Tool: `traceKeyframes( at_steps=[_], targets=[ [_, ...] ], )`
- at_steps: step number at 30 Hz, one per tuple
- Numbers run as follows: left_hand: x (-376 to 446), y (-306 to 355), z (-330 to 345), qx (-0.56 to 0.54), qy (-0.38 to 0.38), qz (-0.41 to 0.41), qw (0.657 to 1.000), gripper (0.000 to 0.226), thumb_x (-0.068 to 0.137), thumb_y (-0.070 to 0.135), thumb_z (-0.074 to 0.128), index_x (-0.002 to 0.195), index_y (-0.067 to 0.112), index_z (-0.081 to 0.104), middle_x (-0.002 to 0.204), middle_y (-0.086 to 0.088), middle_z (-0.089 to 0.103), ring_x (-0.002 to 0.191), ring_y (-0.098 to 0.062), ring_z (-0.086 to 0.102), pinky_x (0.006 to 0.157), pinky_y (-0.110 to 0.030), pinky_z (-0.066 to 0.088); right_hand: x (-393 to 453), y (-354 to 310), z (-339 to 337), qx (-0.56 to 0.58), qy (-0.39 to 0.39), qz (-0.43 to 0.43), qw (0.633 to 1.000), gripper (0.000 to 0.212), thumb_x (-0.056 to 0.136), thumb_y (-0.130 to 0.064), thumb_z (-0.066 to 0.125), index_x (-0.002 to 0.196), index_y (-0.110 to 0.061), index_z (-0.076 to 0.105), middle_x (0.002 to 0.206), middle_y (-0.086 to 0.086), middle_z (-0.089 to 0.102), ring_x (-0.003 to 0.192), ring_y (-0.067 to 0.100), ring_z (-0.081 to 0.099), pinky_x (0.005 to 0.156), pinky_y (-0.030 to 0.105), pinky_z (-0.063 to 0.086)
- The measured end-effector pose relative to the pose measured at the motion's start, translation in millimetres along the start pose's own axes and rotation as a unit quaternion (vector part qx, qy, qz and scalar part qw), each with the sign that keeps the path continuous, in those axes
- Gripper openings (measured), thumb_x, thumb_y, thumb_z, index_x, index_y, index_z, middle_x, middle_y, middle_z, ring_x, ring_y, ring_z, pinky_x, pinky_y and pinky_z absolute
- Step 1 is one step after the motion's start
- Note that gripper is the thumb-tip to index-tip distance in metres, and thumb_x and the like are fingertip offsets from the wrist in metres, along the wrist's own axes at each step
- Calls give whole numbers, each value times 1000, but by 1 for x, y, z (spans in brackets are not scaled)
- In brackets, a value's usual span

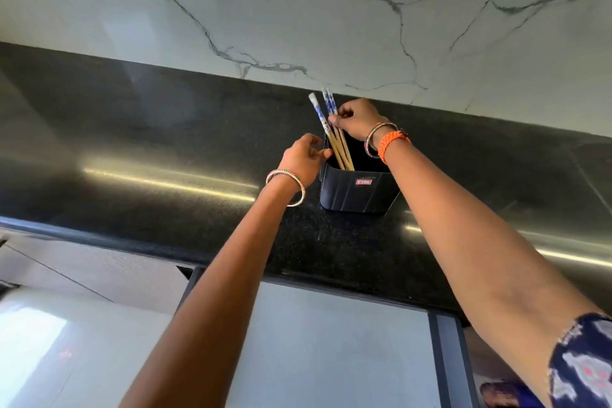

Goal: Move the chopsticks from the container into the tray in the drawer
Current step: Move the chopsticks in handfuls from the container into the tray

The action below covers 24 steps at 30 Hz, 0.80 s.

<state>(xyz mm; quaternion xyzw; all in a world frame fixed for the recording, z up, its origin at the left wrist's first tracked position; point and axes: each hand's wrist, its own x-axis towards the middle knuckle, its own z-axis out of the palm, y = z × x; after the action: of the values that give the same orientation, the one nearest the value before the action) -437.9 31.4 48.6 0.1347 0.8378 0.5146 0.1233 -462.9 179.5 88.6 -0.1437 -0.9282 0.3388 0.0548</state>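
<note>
Black stone bench (165,129) beneath a marble wall carries a dark container (356,190) near its far edge, chopsticks (334,136) standing inside. Right hand (356,119) fingers pinch the chopsticks; left hand (303,159) fingers curl at the container's left rim.

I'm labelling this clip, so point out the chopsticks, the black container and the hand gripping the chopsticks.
chopsticks (318,113): head view, on a blue-patterned upper end.
black container (351,190): head view, on its front wall.
right hand (356,119): head view, on the back of the hand.

Blue-patterned chopsticks (332,131) upright in black container (356,190)
</note>
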Motion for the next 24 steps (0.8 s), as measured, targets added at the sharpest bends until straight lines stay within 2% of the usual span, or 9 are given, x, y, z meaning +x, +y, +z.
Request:
traceKeyframes(
  at_steps=[3,7,11,14,16,17,20,22,24],
  targets=[
    [-4,5,0,-9,24,11,1000,29,88,24,57,114,11,53,93,-8,59,81,-22,55,70,-32,45,-9,2,-6,40,60,-1,997,25,86,-30,63,87,-5,70,87,12,70,90,28,65,93,48,49],
    [-23,27,-8,-11,99,67,993,25,88,15,57,112,11,56,101,-9,59,87,-16,55,79,-27,45,-34,-9,-38,188,153,-58,969,16,87,-13,63,93,0,70,91,19,73,72,12,67,68,16,55],
    [-48,70,-20,-11,91,135,987,31,90,11,53,121,7,54,123,-13,59,112,-25,57,96,-27,46,-72,-32,-82,279,222,-91,930,15,88,-9,62,94,3,68,79,13,70,69,15,67,71,31,58],
    [-76,98,-25,44,37,155,986,43,92,16,50,135,14,43,134,-11,54,121,-26,52,98,-27,40,-105,-41,-107,420,239,-78,872,8,87,-3,62,83,0,67,59,-3,71,60,9,68,67,25,59],
    [-98,106,-28,109,-9,156,982,40,94,20,46,134,16,44,121,-12,61,107,-28,58,89,-34,47,-137,-44,-109,541,224,-32,810,13,85,-1,62,74,-7,65,51,-6,69,55,5,67,61,21,59],
    [-110,105,-29,125,-34,151,980,32,95,19,44,125,14,50,103,-11,65,90,-25,62,77,-32,49,-153,-45,-105,590,216,-3,778,15,85,1,62,73,-8,64,50,-5,69,53,5,67,60,21,59],
    [-143,88,-31,110,-125,95,981,22,94,13,37,81,14,55,63,2,53,47,-9,50,45,-20,42,-197,-33,-77,672,202,87,707,21,88,3,57,69,-7,59,44,-2,65,45,6,65,54,21,58],
    [-168,62,-30,157,-177,65,969,31,94,16,37,66,21,48,58,4,47,43,-9,39,40,-21,33,-230,-18,-49,640,175,159,731,19,91,-10,58,72,-9,59,50,-2,68,46,6,65,53,25,56],
    [-190,32,-27,180,-232,24,956,33,95,17,37,63,22,44,58,4,44,43,-11,31,41,-19,26,-260,1,-18,516,132,245,810,24,89,-31,62,96,-9,59,87,7,72,68,15,70,60,31,55]
  ],
)
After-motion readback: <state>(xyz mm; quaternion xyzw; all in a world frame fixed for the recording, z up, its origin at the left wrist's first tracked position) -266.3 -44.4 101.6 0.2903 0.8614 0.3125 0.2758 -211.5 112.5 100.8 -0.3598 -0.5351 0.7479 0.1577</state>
